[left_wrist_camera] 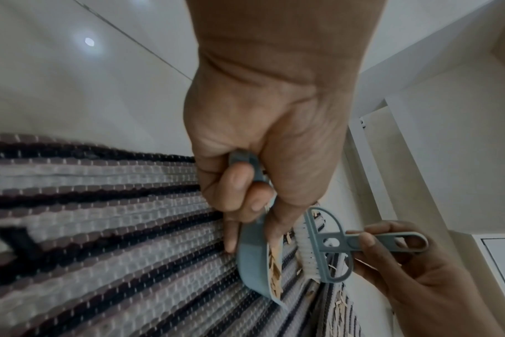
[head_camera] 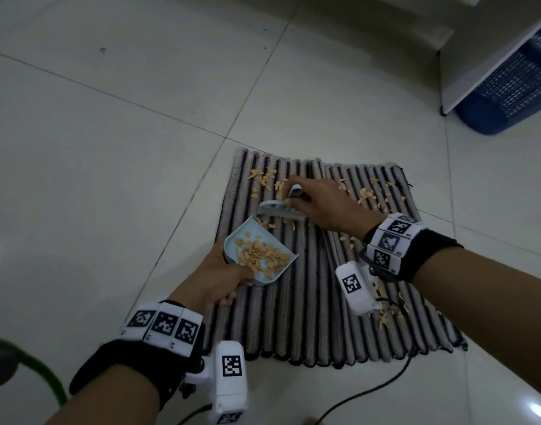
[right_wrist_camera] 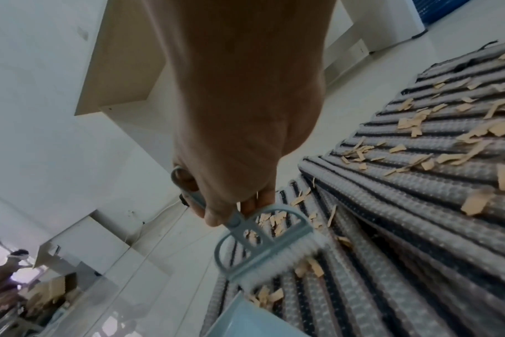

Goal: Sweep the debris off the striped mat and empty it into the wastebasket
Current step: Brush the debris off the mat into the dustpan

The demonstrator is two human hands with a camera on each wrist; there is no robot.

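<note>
A striped mat (head_camera: 312, 302) lies on the tiled floor, strewn with tan debris chips (head_camera: 367, 194). My left hand (head_camera: 223, 280) grips the handle of a light blue dustpan (head_camera: 260, 250), which rests tilted on the mat's left part and holds a pile of chips. My right hand (head_camera: 321, 207) grips the handle of a small blue brush (head_camera: 278, 210), whose white bristles (right_wrist_camera: 277, 260) touch the mat just beyond the pan's lip. The brush (left_wrist_camera: 326, 246) and dustpan (left_wrist_camera: 254, 257) also show in the left wrist view. The blue mesh wastebasket (head_camera: 508, 84) stands at the far right.
A white cabinet panel (head_camera: 483, 56) stands in front of the wastebasket's left side. A black cable (head_camera: 370, 391) runs across the floor near the mat's front edge. More chips (head_camera: 388, 311) lie on the mat's right front. A green hose-like thing (head_camera: 33, 366) curves at lower left.
</note>
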